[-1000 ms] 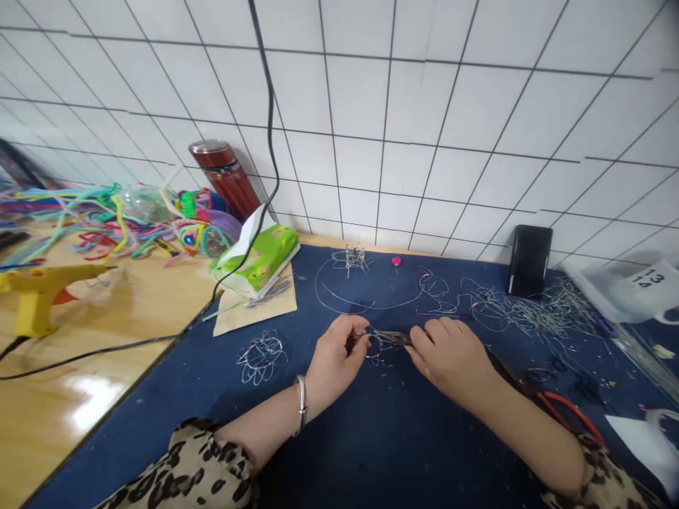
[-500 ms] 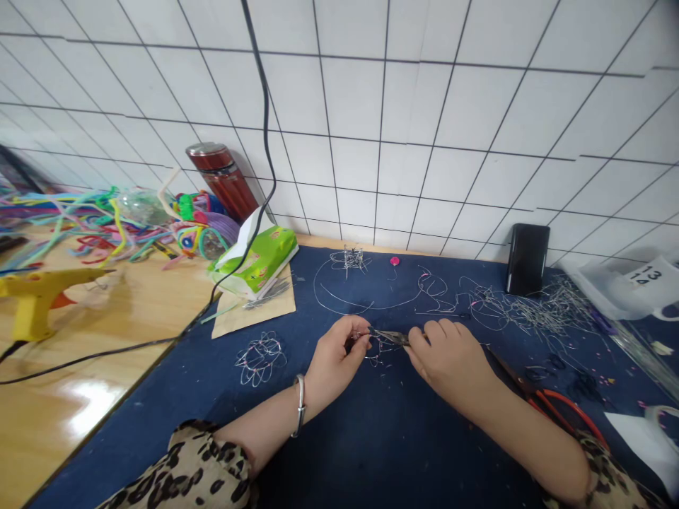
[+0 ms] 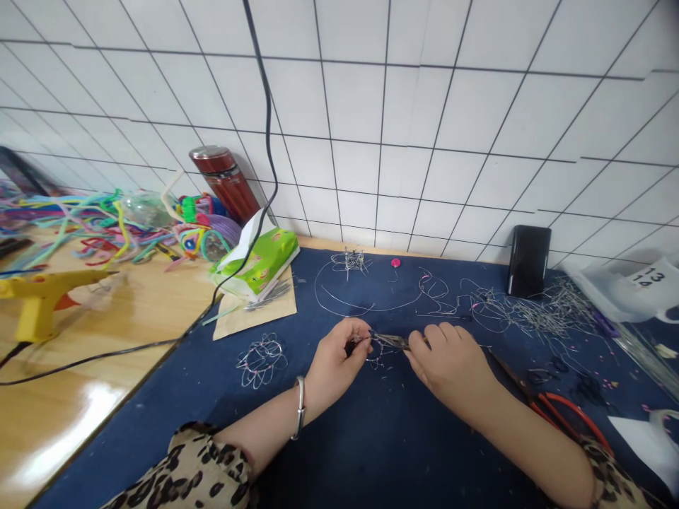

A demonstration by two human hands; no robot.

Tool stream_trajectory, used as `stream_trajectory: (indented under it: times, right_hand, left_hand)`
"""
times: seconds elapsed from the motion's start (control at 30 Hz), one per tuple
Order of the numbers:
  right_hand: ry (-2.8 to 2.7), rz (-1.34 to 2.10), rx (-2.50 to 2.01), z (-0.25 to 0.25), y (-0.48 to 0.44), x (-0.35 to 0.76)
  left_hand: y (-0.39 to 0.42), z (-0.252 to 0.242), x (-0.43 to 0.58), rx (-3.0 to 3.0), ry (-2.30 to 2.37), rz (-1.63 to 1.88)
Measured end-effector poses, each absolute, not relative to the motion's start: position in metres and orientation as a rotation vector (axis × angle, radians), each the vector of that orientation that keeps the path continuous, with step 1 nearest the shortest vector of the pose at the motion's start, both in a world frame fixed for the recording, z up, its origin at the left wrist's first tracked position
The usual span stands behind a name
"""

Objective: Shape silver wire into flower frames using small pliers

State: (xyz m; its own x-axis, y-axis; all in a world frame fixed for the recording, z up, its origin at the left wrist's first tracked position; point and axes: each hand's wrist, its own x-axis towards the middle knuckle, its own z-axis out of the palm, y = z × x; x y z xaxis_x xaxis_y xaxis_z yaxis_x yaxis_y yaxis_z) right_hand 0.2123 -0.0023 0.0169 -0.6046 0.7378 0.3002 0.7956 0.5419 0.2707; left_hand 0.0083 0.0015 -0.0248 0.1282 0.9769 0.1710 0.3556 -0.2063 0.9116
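Note:
Between finger and thumb, my left hand [image 3: 342,353] pinches a thin wire piece [image 3: 375,359] with small beads, part of it hidden by the fingers. My right hand [image 3: 450,364] is closed round a pair of pliers [image 3: 391,341], whose jaws point left and meet the wire close to my left fingertips. On the blue mat [image 3: 339,452], left of my left hand, lies a looped wire flower shape [image 3: 262,360] with small pink beads. Beyond my hands a long curved wire [image 3: 339,309] and a small wire frame [image 3: 353,261] rest on the mat.
Tangled wires [image 3: 546,311] and red-handled scissors [image 3: 567,417] lie to the right, near a black phone-like block [image 3: 529,260]. At left are a green tissue pack [image 3: 265,265], a red flask [image 3: 228,184], a yellow glue gun [image 3: 39,297] and a black cable [image 3: 267,127].
My hands keep nearly the same pose, with the pliers at the wire. The whole view has shifted very slightly.

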Motion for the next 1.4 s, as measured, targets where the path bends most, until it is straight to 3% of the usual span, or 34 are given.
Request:
stream_trajectory:
  times: [1.4]
  right_hand:
    - [-2.583, -0.859, -1.326, 0.0167, -0.0084, 0.2066]
  left_hand:
    - [0.0032, -0.0256, 0.0097, 1.664, 1.304, 1.045]
